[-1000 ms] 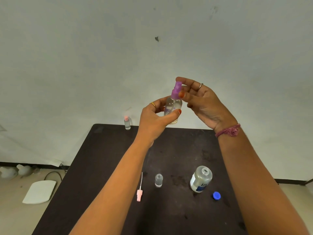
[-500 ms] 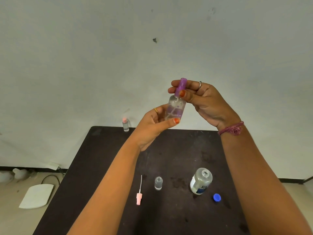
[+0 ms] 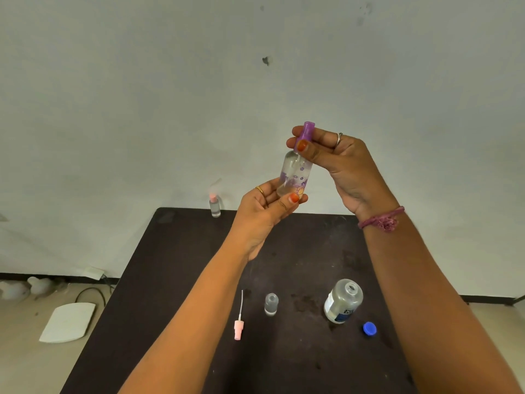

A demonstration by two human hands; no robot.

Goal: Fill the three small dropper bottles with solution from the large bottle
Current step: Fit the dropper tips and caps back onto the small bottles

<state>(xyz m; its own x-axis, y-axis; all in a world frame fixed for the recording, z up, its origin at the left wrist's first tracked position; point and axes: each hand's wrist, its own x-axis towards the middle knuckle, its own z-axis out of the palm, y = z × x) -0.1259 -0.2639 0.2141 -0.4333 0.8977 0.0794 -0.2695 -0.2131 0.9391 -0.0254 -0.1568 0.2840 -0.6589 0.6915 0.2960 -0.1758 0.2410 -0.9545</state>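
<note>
A clear small bottle with purple flower print (image 3: 295,174) is held up in front of the wall, tilted slightly right. My left hand (image 3: 267,211) grips its base. My right hand (image 3: 341,163) pinches its purple cap (image 3: 306,135) between thumb and fingers. On the dark table (image 3: 176,280) stand an open small clear bottle (image 3: 271,304) and the large open bottle with a blue-white label (image 3: 343,301). A pink-topped small bottle (image 3: 215,205) stands at the table's far edge.
A pink dropper top with a thin white tube (image 3: 239,322) lies left of the open small bottle. A blue cap (image 3: 369,329) lies right of the large bottle. On the floor at left are a white pad (image 3: 68,322) and a cable (image 3: 91,294).
The bottle has come lower and tilted to the right. My left grip slid from its middle to its base, and my right fingers closed around the purple cap.
</note>
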